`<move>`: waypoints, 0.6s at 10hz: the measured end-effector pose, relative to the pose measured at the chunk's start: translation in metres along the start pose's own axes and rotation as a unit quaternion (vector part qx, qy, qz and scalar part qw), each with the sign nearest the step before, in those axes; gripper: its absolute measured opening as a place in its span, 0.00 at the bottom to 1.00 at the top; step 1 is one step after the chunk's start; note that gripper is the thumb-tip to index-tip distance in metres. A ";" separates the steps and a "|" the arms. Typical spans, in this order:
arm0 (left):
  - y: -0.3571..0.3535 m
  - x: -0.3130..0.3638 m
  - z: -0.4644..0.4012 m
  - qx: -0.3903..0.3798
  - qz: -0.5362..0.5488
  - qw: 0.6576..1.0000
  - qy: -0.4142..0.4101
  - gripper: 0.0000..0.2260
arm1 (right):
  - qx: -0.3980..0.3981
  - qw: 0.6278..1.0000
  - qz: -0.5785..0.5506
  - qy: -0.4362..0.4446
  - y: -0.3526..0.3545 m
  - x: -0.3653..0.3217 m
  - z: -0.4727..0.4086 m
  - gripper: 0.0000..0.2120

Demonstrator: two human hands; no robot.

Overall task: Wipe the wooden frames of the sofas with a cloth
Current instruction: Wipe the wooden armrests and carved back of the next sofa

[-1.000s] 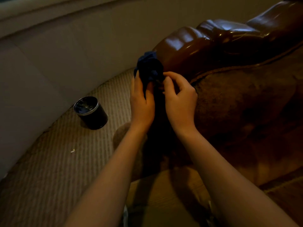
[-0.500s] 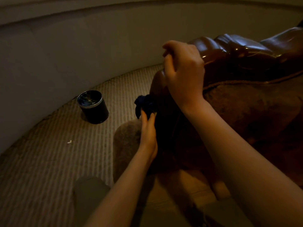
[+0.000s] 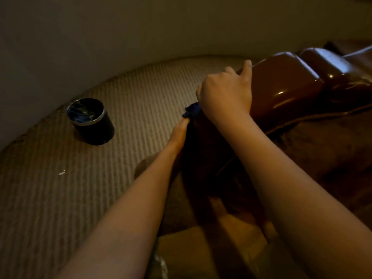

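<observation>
The sofa's glossy brown wooden armrest [image 3: 285, 85] runs from the centre to the upper right. A dark blue cloth [image 3: 192, 112] shows as a small bunch against the armrest's front end. My left hand [image 3: 179, 133] presses the cloth against the wood from the left side with straight fingers; most of the cloth is hidden in shadow. My right hand [image 3: 227, 93] rests on the armrest's front top, fingers curled over the edge and forefinger pointing up. The brown seat cushion [image 3: 322, 146] lies to the right.
A round black bin [image 3: 90, 121] with a silver rim stands on the ribbed beige carpet [image 3: 60, 198] to the left. A pale wall [image 3: 141, 33] curves behind. A small white scrap [image 3: 61, 172] lies on the carpet. My knee shows at the bottom.
My right hand left the cloth and moved up onto the armrest's front top. My left hand slid down the armrest's front with the cloth. The view shifted left and down.
</observation>
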State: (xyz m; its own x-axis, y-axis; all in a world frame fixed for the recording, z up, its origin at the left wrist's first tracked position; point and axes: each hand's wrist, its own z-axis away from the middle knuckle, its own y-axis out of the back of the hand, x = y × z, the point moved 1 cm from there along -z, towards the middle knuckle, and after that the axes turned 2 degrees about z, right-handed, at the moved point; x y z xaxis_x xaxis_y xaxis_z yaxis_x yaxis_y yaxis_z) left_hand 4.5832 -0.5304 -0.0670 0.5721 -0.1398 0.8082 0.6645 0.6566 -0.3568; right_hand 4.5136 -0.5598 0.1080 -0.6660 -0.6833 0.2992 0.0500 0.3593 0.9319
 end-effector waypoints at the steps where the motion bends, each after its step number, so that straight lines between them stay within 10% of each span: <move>1: 0.022 -0.027 -0.007 -0.013 -0.085 0.992 0.094 0.27 | -0.006 1.000 -0.001 -0.002 -0.005 0.003 -0.001 0.15; 6: 0.002 0.034 -0.014 -0.130 -0.108 0.968 0.184 0.13 | 0.095 0.988 0.105 -0.069 -0.019 -0.013 -0.011 0.14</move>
State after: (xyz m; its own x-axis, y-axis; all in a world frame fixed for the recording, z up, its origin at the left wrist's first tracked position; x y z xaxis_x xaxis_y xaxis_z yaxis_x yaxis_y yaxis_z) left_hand 4.6110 -0.5440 -0.0471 0.5069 -0.5396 0.6723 0.8591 0.3800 -0.3428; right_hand 4.5296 -0.5645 0.0888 -0.7517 -0.4930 0.4380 0.0657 0.6049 0.7936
